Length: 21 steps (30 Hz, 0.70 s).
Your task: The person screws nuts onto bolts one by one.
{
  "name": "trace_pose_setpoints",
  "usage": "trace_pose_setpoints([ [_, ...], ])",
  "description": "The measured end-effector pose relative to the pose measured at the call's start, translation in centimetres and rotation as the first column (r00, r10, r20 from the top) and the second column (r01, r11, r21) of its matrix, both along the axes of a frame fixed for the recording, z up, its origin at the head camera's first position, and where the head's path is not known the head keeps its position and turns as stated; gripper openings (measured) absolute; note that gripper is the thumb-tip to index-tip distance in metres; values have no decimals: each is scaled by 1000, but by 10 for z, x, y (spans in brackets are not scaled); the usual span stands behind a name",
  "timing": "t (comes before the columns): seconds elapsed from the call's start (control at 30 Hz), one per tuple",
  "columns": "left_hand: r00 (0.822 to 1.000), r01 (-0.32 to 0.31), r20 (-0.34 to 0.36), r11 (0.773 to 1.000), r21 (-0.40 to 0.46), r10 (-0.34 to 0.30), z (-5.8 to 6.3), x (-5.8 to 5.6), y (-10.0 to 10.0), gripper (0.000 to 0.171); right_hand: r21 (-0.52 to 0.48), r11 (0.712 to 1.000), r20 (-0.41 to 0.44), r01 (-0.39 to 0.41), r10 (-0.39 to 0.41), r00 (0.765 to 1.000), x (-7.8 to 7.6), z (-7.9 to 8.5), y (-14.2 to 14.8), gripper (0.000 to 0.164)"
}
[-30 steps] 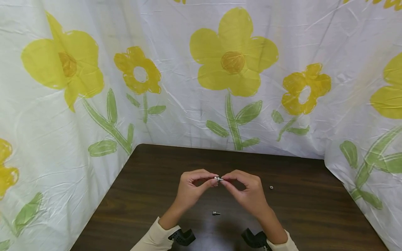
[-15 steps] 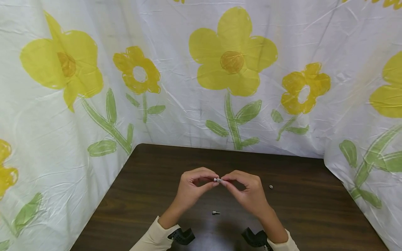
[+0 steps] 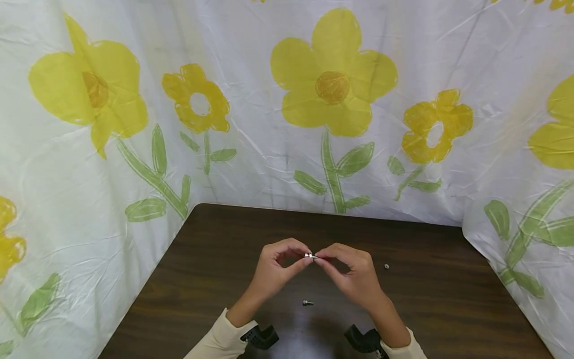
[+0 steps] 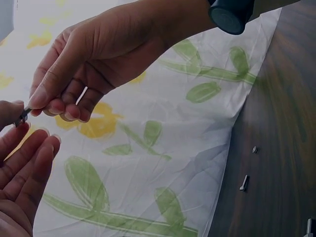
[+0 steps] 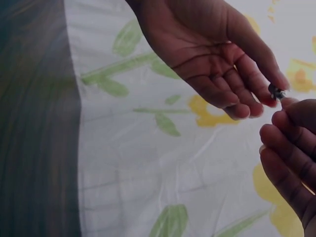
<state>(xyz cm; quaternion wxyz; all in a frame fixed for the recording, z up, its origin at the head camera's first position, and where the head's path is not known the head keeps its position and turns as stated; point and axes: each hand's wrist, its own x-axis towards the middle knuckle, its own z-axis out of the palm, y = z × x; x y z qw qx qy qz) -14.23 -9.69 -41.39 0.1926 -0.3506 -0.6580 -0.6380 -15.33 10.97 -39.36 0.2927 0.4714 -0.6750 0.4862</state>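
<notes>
Just above the table, my left hand (image 3: 278,262) and right hand (image 3: 352,271) meet fingertip to fingertip over a small silver bolt (image 3: 309,256). The left thumb and index finger pinch its thicker end, where a wider ring-like part sits on the shank. At the thin end, the right thumb and index finger pinch the tip. The right wrist view shows the left hand (image 5: 212,64) gripping the dark, thick end of the bolt (image 5: 277,92), with the right hand (image 5: 294,143) at its other end. In the left wrist view the fingers largely cover the bolt (image 4: 22,116).
A second bolt (image 3: 308,302) lies on the dark wood table (image 3: 215,259) in front of the hands. A small nut (image 3: 386,266) rests to the right. In the left wrist view another bolt-shaped piece (image 4: 244,183) lies near a nut (image 4: 255,149). A flowered curtain (image 3: 260,174) surrounds the table.
The left fingertips and the held bolt shift very slightly, and the left thumb now lies closer to the right fingertips. The right hand and the pieces on the table stay in place.
</notes>
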Motion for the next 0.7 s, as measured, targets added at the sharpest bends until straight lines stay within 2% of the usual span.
trace_pose_setpoints([
  [0.2,1000,-8,24,1000,-18,9,4,-1,2,14,5,1000,-19,-1,1,1000,-1,4,0,38],
  [0.47,999,-20,28,999,-35,21,-2,2,1,2,3,1000,-39,-13,13,999,1,-2,-3,26],
  [0.63,997,-72,7,996,-57,73,-4,3,2,15,4,1000,-48,-23,23,999,2,-4,-5,18],
  [0.7,997,-77,19,996,-47,78,-2,3,3,18,6,1000,-50,-14,14,999,1,-3,-5,15],
])
